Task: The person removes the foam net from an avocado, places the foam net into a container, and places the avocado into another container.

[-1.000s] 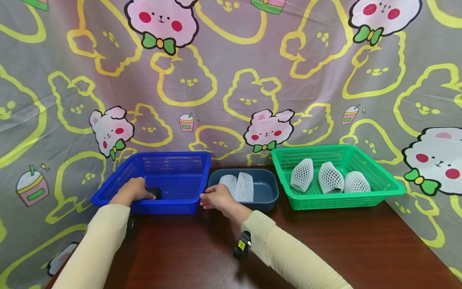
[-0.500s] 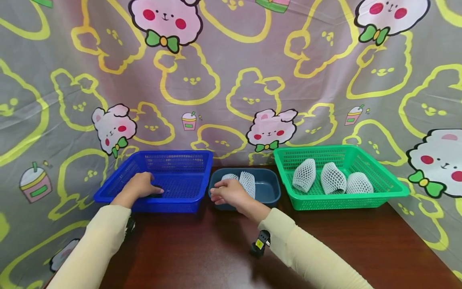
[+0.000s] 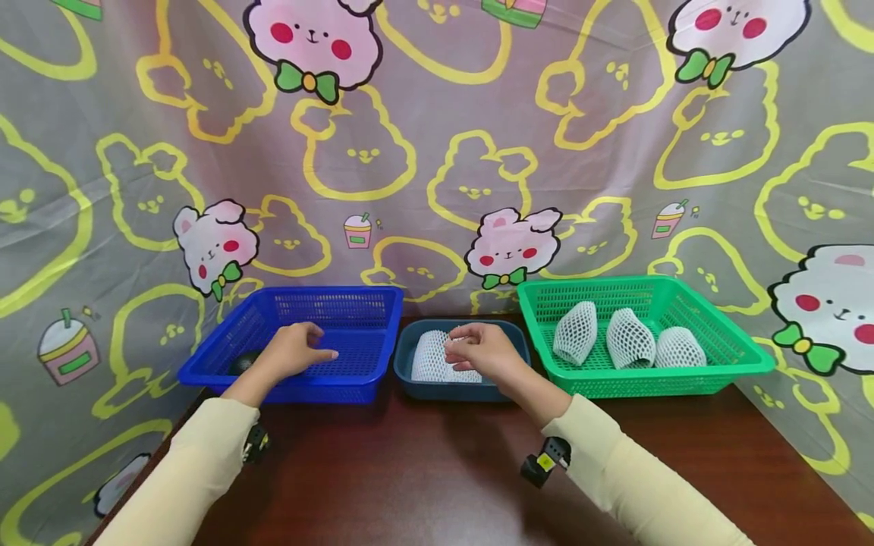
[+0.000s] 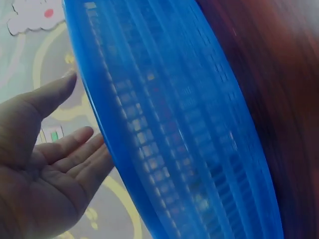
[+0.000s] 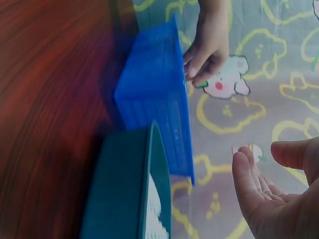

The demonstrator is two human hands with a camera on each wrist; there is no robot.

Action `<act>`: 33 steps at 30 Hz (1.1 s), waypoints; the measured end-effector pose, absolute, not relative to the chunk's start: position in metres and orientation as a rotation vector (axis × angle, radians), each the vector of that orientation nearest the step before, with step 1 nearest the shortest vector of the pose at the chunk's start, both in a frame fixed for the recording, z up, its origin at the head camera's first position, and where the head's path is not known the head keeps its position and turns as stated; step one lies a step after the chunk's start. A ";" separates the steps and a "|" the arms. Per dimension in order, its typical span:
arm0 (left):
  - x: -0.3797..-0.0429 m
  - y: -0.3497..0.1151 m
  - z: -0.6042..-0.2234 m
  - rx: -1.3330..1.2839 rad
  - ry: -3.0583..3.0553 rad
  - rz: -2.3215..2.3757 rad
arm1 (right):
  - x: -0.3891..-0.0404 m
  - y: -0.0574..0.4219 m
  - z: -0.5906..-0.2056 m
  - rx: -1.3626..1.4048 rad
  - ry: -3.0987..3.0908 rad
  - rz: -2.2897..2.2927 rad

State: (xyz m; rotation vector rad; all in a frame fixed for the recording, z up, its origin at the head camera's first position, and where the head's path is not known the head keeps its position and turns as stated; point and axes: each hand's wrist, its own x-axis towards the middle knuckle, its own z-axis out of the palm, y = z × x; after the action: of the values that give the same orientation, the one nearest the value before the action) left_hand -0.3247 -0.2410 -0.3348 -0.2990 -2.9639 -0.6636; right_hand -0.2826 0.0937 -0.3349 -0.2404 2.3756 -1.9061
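Note:
My left hand point(image 3: 293, 353) hovers over the blue basket point(image 3: 355, 390), thumb and fingers spread apart and holding nothing. A dark, rounded object point(image 3: 243, 362) lies in that basket's left part, partly behind the wrist. Over the small grey-blue tub point(image 3: 437, 392), my right hand point(image 3: 488, 353) hangs with loosely bent fingers and nothing between them. Two white foam fruit nets point(image 3: 429, 358) lie in the tub; the hand covers part of the right one. In the right wrist view, the right hand point(image 5: 279, 186) shows thumb and fingers apart, above the tub's rim.
To the right stands a green basket point(image 3: 655, 387) with three white foam nets point(image 3: 628, 339) in it. The brown table point(image 3: 382, 470) runs in front of the containers, and a patterned cloth point(image 3: 423, 174) hangs close behind them.
My left hand has let go of the dark rounded object in the blue basket and risen to the right. My right hand has moved right, from the tub's left edge to above the foam nets.

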 end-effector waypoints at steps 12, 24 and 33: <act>-0.308 -0.164 -0.348 -0.493 -2.573 -1.189 | -0.288 0.155 -0.332 -0.126 2.457 -1.924; -0.291 -0.077 -0.366 -0.807 -2.508 -1.521 | -0.286 0.216 -0.322 -0.111 2.578 -1.851; -0.290 -0.033 -0.371 -0.812 -2.521 -1.713 | -0.283 0.257 -0.322 -0.070 2.706 -1.783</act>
State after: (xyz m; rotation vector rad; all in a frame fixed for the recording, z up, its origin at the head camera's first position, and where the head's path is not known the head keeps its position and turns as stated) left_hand -0.2901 -0.0325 -0.3710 -0.8117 -2.5208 -1.7133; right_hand -0.2834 0.2566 -0.3224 -0.0700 2.7062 -1.7834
